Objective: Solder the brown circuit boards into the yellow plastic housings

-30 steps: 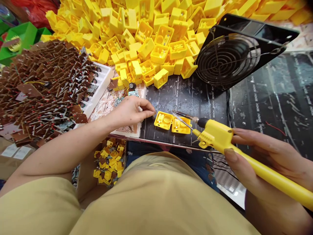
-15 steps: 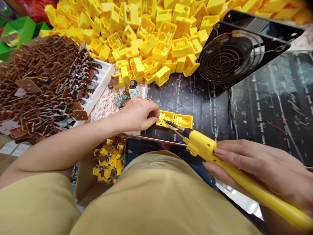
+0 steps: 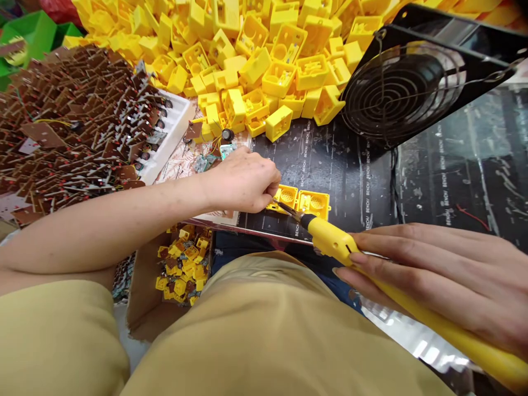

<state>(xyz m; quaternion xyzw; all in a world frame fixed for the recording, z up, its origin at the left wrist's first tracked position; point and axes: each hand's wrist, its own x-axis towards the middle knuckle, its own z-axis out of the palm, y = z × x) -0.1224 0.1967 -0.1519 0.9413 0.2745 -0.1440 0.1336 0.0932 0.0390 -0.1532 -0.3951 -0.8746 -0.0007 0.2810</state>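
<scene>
Fan [image 3: 396, 91] and yellow housing pile [image 3: 256, 60] sit behind. Open housing [image 3: 303, 202] is pinched by left hand [image 3: 243, 181] fingers; soldering iron [image 3: 338, 242] is gripped by right hand [image 3: 445, 280], tip touching housing.

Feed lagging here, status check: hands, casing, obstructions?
Left hand pinching yellow casing. Right hand gripping soldering iron, tip at casing's left edge. Fan behind, apart.

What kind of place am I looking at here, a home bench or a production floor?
Most likely a small electronics assembly workshop. A heap of identical yellow housings and a stack of brown circuit boards flank the mat, a black fan sits nearby, and the right hand holds a soldering iron.
</scene>
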